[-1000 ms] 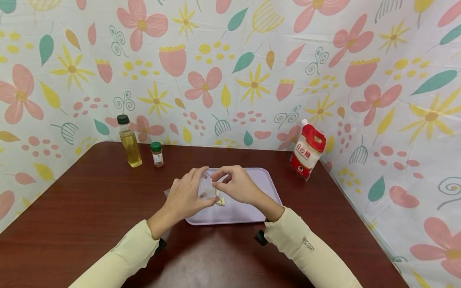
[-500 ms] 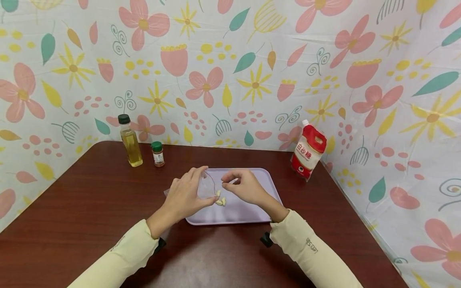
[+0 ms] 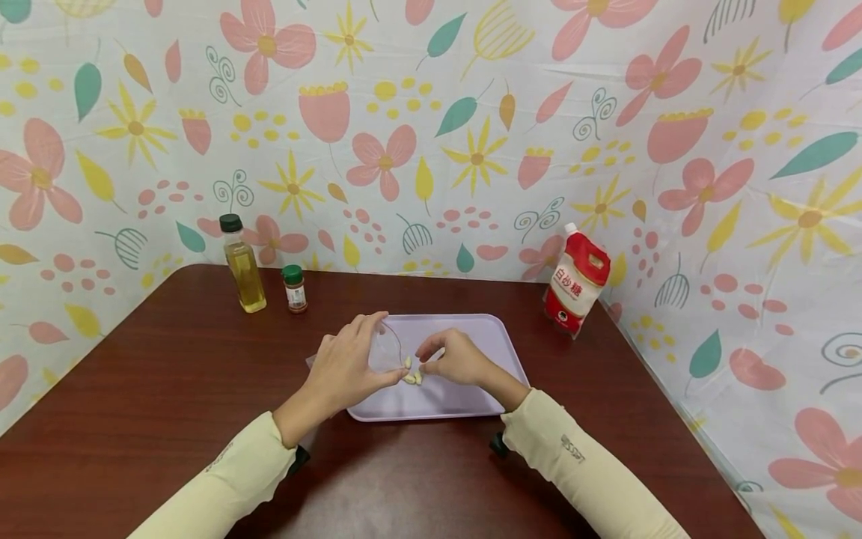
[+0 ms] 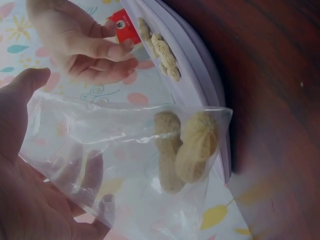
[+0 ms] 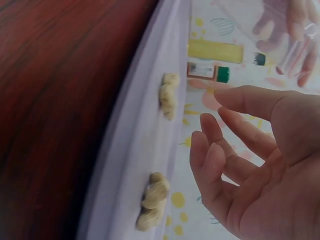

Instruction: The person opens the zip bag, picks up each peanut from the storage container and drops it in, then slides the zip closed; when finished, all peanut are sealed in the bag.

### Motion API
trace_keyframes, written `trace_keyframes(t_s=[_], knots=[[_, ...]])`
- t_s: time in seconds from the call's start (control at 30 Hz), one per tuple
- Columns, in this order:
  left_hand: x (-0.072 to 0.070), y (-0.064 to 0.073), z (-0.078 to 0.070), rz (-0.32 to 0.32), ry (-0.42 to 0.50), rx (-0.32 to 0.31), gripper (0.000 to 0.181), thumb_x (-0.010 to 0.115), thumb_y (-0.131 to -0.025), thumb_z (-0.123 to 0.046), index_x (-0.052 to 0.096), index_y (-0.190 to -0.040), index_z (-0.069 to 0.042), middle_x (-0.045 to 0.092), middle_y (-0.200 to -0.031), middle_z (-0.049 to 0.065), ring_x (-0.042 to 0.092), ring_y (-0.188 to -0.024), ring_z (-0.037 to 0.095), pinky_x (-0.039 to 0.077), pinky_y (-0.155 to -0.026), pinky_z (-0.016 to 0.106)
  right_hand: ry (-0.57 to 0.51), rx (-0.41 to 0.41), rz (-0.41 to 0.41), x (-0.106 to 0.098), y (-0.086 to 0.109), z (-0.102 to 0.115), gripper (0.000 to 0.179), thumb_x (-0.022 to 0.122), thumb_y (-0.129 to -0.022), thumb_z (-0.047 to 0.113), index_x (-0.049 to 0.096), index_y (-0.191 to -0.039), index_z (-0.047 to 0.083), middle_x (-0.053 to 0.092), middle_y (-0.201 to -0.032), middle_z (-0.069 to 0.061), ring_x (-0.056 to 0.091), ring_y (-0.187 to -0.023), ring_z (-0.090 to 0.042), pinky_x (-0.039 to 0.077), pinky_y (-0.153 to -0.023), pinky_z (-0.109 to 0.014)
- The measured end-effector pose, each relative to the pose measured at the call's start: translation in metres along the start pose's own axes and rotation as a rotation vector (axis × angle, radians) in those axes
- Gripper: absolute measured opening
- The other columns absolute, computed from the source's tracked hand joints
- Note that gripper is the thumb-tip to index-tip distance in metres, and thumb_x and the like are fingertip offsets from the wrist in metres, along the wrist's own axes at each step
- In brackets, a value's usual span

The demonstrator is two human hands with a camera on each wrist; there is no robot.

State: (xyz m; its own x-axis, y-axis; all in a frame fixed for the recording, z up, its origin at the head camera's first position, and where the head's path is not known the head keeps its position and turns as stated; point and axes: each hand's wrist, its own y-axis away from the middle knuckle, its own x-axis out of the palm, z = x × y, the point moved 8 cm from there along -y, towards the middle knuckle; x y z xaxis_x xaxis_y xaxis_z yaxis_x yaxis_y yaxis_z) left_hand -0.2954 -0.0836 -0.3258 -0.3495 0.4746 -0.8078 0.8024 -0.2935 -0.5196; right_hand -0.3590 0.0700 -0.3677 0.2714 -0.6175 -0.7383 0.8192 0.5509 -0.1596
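Observation:
My left hand (image 3: 343,367) holds a clear zip-lock bag (image 4: 100,127) at its mouth, which is spread between thumb and fingers. Two unshelled peanuts (image 4: 170,155) lie at the bag's bottom, seen through the film in the left wrist view. Just right of the bag, my right hand (image 3: 458,357) hovers low over the lavender tray (image 3: 465,404), fingers loosely bent and holding nothing. Several more loose peanuts (image 5: 154,202) rest on the tray below and beside those fingers; in the head view the hands partly cover them.
At the table's back left stand an oil bottle (image 3: 245,273) and a small green-capped spice jar (image 3: 294,290). A red and white sugar bag (image 3: 575,283) stands at the back right. Flowered sheeting (image 3: 417,150) hangs behind the brown table (image 3: 168,359).
My right hand has drawn back from the bag's mouth to the right, then lowered toward the peanuts on the tray. The left hand keeps the bag in nearly the same spot.

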Motion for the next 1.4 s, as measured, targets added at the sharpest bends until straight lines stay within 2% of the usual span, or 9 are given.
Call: trace_keyframes(t_s=[0.3,0.43,0.83,1.2,1.4], knots=[[0.001,0.0,0.0,-0.003,0.012,0.006,0.09,0.081,-0.073,-0.055,0.048,-0.142,-0.009,0.061,-0.116,0.003,0.062,-0.099,0.021,0.047,-0.072,0.045,0.07,0.04,0.06,0.011,-0.002,-0.012,0.02,0.082,-0.075,0.004,0.076,-0.095,0.003,0.073,-0.089,-0.002,0.065,-0.092,-0.02,0.051,-0.077,-0.031],[0.001,0.001,0.0,-0.002,0.023,0.006,0.09,0.082,-0.072,-0.054,0.048,-0.142,-0.009,0.061,-0.117,0.003,0.062,-0.1,0.021,0.047,-0.072,0.045,0.073,0.06,0.09,0.017,-0.003,-0.016,0.023,0.083,-0.075,0.004,0.075,-0.097,0.002,0.072,-0.089,-0.002,0.066,-0.09,-0.021,0.052,-0.075,-0.03],[0.002,0.001,-0.001,-0.009,0.019,0.016,0.089,0.083,-0.072,-0.052,0.048,-0.141,-0.009,0.061,-0.115,0.002,0.062,-0.099,0.02,0.047,-0.07,0.044,0.142,0.028,0.117,0.024,-0.004,-0.015,0.019,0.084,-0.073,0.005,0.073,-0.089,0.004,0.069,-0.08,0.002,0.061,-0.078,-0.009,0.05,-0.07,-0.023],[0.002,0.001,-0.002,-0.002,0.012,0.014,0.089,0.082,-0.072,-0.055,0.049,-0.141,-0.01,0.061,-0.114,0.0,0.061,-0.098,0.019,0.046,-0.071,0.043,0.143,0.053,0.097,0.018,-0.002,-0.012,0.021,0.083,-0.073,0.005,0.074,-0.092,0.005,0.07,-0.084,0.001,0.066,-0.086,-0.018,0.051,-0.076,-0.031],[0.001,0.0,-0.002,-0.01,0.012,0.022,0.09,0.082,-0.071,-0.055,0.049,-0.141,-0.009,0.061,-0.112,0.0,0.062,-0.095,0.019,0.047,-0.07,0.042,0.123,0.026,0.067,0.006,0.0,-0.003,0.024,0.079,-0.074,0.002,0.074,-0.098,0.001,0.071,-0.09,-0.003,0.067,-0.093,-0.029,0.052,-0.075,-0.033]])
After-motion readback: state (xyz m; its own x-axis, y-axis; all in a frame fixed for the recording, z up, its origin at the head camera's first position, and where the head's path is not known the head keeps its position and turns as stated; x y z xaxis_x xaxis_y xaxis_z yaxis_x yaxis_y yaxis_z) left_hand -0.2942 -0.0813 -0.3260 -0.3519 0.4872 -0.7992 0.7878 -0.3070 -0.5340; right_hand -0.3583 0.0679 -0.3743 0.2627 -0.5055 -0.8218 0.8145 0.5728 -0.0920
